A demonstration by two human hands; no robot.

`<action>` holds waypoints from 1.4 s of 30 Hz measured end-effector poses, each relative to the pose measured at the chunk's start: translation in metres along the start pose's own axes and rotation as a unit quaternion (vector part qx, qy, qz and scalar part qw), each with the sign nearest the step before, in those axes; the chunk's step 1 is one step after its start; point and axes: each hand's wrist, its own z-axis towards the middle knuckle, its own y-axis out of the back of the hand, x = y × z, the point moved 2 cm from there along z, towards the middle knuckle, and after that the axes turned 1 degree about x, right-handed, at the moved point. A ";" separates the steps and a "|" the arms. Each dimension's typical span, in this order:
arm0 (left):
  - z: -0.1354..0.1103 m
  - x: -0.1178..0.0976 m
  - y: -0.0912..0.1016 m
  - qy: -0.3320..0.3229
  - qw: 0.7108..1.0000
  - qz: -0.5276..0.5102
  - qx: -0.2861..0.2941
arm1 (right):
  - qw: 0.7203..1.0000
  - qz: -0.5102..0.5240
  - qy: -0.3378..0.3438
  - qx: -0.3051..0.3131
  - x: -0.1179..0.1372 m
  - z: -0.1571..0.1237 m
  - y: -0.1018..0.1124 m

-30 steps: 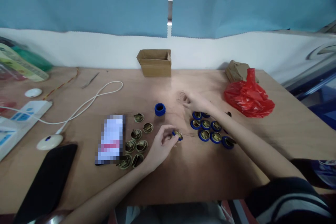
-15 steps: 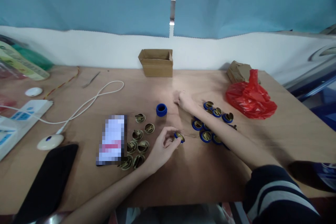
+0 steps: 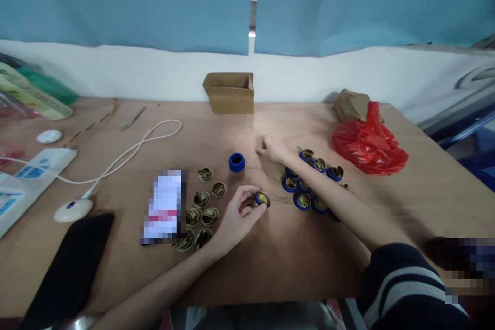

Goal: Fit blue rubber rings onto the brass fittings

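Observation:
My left hand [image 3: 236,215] pinches a small brass disc with a blue ring [image 3: 262,199] just above the wooden table [image 3: 294,263]. Left of that hand lie several bare brass discs [image 3: 201,211]. My right hand [image 3: 271,147] reaches across the table, its fingers curled together near a stack of blue rings [image 3: 236,162]; what it holds, if anything, is too small to make out. Under and beside my right forearm lie several brass discs fitted with blue rings [image 3: 314,175].
A small open cardboard box [image 3: 229,92] stands at the back wall. A red plastic bag [image 3: 369,142] and brown packet lie at the right. A blurred card [image 3: 164,205], black phone [image 3: 65,268], white cable [image 3: 127,152] and power strip [image 3: 27,175] occupy the left.
My right hand has drawn left from above the ringed discs toward the blue ring stack and closed its fingers. My left hand holds the ringed disc in much the same place.

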 end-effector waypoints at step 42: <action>-0.011 -0.001 -0.002 -0.170 0.979 0.092 -0.064 | 0.848 0.512 0.067 0.119 0.022 -0.155 -0.027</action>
